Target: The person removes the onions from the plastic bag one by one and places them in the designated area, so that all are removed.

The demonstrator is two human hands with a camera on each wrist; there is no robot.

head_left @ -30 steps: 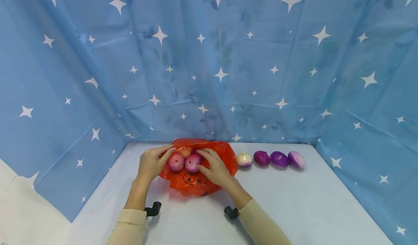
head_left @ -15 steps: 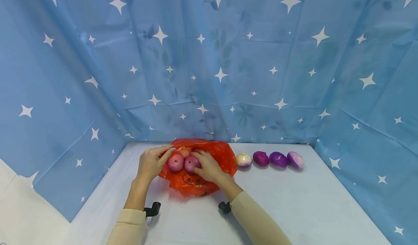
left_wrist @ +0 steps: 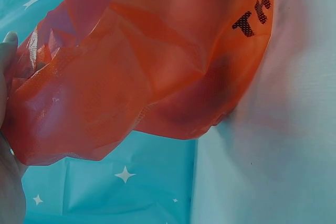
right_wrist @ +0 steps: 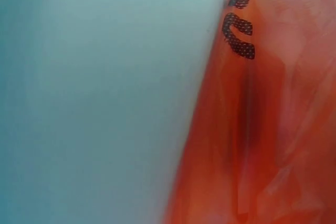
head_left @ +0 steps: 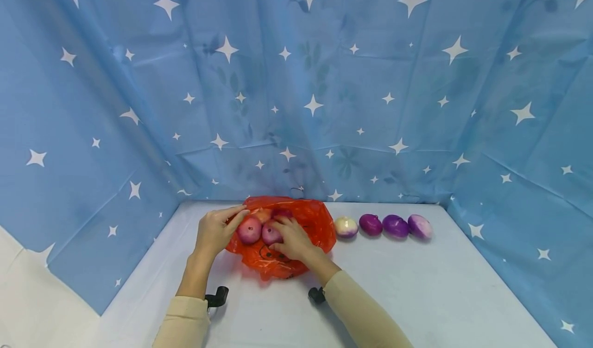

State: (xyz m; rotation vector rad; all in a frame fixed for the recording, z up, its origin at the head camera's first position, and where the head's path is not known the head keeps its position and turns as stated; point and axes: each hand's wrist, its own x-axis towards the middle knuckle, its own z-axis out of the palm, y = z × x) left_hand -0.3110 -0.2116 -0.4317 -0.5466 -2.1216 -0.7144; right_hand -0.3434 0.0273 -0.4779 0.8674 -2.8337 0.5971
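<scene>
A red plastic bag (head_left: 320, 224) with a printed face lies with its mouth spread, holding several round fruits. My left hand (head_left: 213, 233) pinches the bag's left rim; in the left wrist view, fingers at the left edge meet the crumpled plastic (left_wrist: 79, 108). Inside, a pink-purple fruit (head_left: 249, 230) with a small dark stem mark sits beside that hand. My right hand (head_left: 295, 241) reaches into the bag, its fingers curled over a second pink-purple fruit (head_left: 268, 233) and partly covering it. Behind them show an orange-pink fruit (head_left: 262, 214) and a dark red one (head_left: 282, 212).
Right of the bag, a row runs along the white table (head_left: 417, 286): a white-and-purple onion (head_left: 346, 227), a dark magenta onion (head_left: 370, 225), a purple onion (head_left: 396, 226) and a pale purple one (head_left: 420, 227). A blue star-patterned curtain (head_left: 296, 121) stands behind.
My right hand has moved left and closed in over the right pink-purple fruit, covering more of it. The bag's front edge has shifted slightly. My left hand stays at the rim.
</scene>
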